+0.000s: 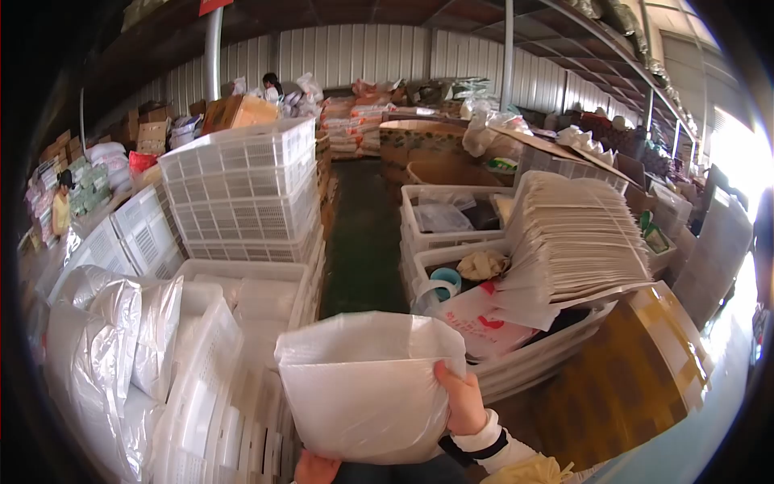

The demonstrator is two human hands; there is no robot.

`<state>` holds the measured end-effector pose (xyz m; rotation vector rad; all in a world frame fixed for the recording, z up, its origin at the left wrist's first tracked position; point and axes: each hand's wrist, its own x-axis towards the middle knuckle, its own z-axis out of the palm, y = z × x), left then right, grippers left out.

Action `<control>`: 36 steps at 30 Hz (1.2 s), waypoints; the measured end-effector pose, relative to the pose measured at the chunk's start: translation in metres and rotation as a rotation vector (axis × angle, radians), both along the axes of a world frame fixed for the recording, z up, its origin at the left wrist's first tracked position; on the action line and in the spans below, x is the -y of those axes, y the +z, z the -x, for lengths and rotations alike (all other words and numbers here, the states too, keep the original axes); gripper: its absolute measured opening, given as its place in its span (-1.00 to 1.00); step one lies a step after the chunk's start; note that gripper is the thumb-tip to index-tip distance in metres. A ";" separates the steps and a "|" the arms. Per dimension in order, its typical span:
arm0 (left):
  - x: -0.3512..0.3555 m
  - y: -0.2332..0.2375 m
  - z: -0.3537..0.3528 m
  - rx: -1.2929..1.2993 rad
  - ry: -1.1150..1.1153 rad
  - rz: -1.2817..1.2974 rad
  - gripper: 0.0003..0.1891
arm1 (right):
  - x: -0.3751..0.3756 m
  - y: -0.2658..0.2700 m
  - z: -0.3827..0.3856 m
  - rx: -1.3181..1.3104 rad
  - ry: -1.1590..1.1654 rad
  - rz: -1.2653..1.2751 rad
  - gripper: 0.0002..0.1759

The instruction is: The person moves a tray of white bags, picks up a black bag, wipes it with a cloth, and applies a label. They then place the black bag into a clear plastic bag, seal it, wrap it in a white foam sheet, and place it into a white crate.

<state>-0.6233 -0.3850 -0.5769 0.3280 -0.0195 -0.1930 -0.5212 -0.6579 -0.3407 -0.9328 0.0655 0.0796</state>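
Observation:
A white, translucent plastic bag or padded pouch (367,403) is held up low in the middle, its upper edge gaping. My right hand (462,399) grips its right edge, the thumb on the near face. At the lower left corner of the bag, my left hand (317,468) shows only in part, and its fingers are mostly hidden. A tall stack of flat white foam sheets or pouches (576,234) leans over crates to the right of the bag. Plump clear-wrapped packs (85,371) lie at the left.
Stacked white crates (242,189) rise at the left, with more crates (459,239) at the right holding a blue cup (446,282). A taped cardboard box (621,387) is at the lower right. A green floor aisle (363,242) runs between. Two people are far back.

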 end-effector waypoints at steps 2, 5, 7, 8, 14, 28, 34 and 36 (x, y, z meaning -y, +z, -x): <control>-0.010 -0.017 0.016 -0.253 0.007 -0.173 -0.30 | 0.005 -0.024 -0.011 -0.140 0.125 0.036 -0.67; -0.024 0.025 0.008 -0.418 0.051 -0.806 -0.42 | 0.003 -0.036 -0.025 -0.084 0.106 0.010 -0.66; -0.044 0.056 -0.005 -0.393 0.013 -1.377 -0.47 | 0.006 -0.045 -0.043 -0.042 0.177 0.111 -0.63; -0.077 0.024 -0.019 0.002 -0.129 -0.765 -0.42 | 0.007 -0.049 -0.057 -0.007 0.217 0.162 -0.61; -0.001 0.128 -0.123 -0.075 0.008 -1.044 -0.28 | 0.009 -0.113 -0.116 -0.111 0.235 0.300 -0.51; -0.020 0.116 -0.146 -0.281 0.186 -0.767 -0.56 | -0.034 0.004 -0.081 0.756 0.048 1.060 -0.70; -0.026 0.110 -0.166 -0.208 0.521 -0.614 -0.85 | -0.128 -0.006 -0.121 1.100 0.334 1.217 -0.90; -0.029 0.106 -0.164 -0.209 0.524 -0.586 -0.86 | -0.157 -0.032 -0.135 1.231 0.411 1.264 -0.89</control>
